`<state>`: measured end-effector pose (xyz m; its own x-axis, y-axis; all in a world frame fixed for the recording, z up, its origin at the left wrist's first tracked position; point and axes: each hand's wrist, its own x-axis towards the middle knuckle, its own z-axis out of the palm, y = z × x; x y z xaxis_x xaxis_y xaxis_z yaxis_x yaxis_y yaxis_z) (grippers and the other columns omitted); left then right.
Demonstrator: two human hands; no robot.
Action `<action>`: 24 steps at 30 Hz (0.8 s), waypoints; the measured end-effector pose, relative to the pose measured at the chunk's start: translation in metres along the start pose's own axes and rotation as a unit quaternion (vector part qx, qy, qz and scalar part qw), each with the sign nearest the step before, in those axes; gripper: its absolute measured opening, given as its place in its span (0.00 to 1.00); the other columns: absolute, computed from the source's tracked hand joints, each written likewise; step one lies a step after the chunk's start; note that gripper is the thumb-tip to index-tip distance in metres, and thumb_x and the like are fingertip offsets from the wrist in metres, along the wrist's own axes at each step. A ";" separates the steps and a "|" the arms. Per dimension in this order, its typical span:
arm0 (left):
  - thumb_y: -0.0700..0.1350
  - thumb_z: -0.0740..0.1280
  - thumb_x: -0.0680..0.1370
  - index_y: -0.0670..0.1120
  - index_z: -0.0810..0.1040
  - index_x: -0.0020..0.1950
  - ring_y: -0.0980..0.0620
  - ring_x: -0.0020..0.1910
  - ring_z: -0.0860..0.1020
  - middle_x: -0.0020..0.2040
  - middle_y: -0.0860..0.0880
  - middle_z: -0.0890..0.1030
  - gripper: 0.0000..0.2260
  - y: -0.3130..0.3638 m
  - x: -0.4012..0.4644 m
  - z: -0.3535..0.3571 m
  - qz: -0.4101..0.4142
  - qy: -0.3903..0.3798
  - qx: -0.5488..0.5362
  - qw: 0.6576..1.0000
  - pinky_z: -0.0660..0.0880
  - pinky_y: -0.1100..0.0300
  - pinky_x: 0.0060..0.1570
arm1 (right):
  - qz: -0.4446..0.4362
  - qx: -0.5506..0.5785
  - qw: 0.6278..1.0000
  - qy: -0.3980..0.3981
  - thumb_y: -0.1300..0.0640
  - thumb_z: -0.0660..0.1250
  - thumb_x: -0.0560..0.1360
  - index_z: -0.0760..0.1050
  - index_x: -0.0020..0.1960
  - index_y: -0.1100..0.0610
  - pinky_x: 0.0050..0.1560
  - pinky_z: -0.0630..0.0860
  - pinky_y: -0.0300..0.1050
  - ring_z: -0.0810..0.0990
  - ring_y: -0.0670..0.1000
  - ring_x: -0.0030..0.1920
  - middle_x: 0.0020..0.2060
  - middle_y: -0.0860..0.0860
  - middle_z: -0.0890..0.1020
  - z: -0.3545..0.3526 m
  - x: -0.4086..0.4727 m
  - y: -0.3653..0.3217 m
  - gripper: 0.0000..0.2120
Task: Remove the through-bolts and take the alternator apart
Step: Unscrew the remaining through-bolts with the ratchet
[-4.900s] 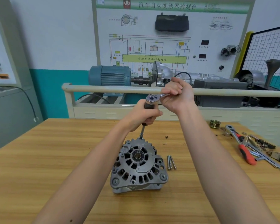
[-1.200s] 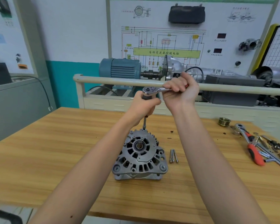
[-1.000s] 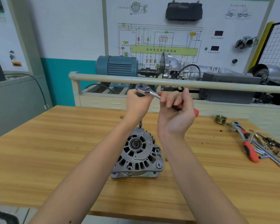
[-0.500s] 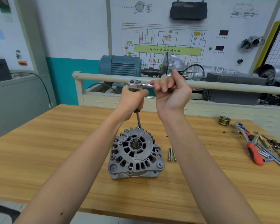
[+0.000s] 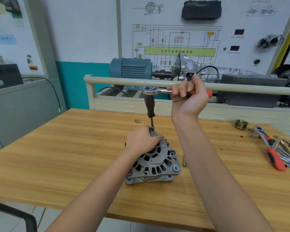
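At the far left a grey cabinet stands against a white and teal wall, a black cable hanging down its side. The wooden surface runs across the view. Near its middle the alternator sits face up, and the left hand rests on its top edge, its grip curled round the housing by the base of a black extension driver standing upright on a bolt. The right hand has its grip clamped on the red handle of a ratchet atop that driver. Loose through-bolts lie just right of the alternator. Behind, a cream rail fronts a blue motor and a wiring-diagram board. Far right lie a brass pulley and spare tools.
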<state>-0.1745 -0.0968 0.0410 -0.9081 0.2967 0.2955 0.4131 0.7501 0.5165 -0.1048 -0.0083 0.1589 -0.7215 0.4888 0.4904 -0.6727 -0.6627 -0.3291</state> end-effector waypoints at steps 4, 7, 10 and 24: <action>0.59 0.63 0.71 0.50 0.76 0.56 0.51 0.42 0.76 0.44 0.54 0.79 0.18 -0.010 0.001 -0.011 0.076 -0.047 -0.006 0.996 0.66 0.61 0.33 | -0.008 0.006 1.000 0.011 0.60 0.54 0.81 0.64 0.23 0.55 0.30 0.73 0.43 0.66 0.50 0.21 0.18 0.49 0.63 -0.003 0.000 -0.003 0.26; 0.58 0.61 0.69 0.50 0.76 0.61 0.48 0.49 0.78 0.51 0.50 0.81 0.23 -0.013 0.000 -0.017 0.109 -0.071 -0.023 0.991 0.71 0.57 0.42 | -0.015 0.000 1.000 0.008 0.61 0.53 0.81 0.65 0.22 0.54 0.30 0.73 0.44 0.66 0.50 0.21 0.18 0.49 0.63 -0.003 -0.004 -0.003 0.27; 0.57 0.61 0.69 0.51 0.76 0.61 0.48 0.49 0.78 0.52 0.50 0.81 0.23 -0.014 0.001 -0.020 0.128 -0.085 -0.022 0.988 0.72 0.57 0.44 | -0.027 -0.009 1.000 0.004 0.61 0.54 0.80 0.65 0.22 0.54 0.31 0.73 0.44 0.66 0.50 0.21 0.19 0.49 0.63 -0.003 -0.008 -0.004 0.27; 0.48 0.74 0.71 0.48 0.70 0.67 0.54 0.61 0.75 0.62 0.51 0.77 0.27 0.011 0.008 -0.043 0.141 -0.105 -0.292 0.940 0.69 0.54 0.64 | -0.031 -0.005 0.999 0.025 0.59 0.55 0.80 0.66 0.22 0.53 0.29 0.73 0.42 0.65 0.49 0.20 0.18 0.48 0.63 -0.007 -0.004 -0.013 0.27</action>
<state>-0.1740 -0.1117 0.0837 -0.7257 0.5905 0.3530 0.5500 0.1897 0.8133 -0.0945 0.0025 0.1561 -0.6857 0.5561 0.4696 -0.7175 -0.6251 -0.3073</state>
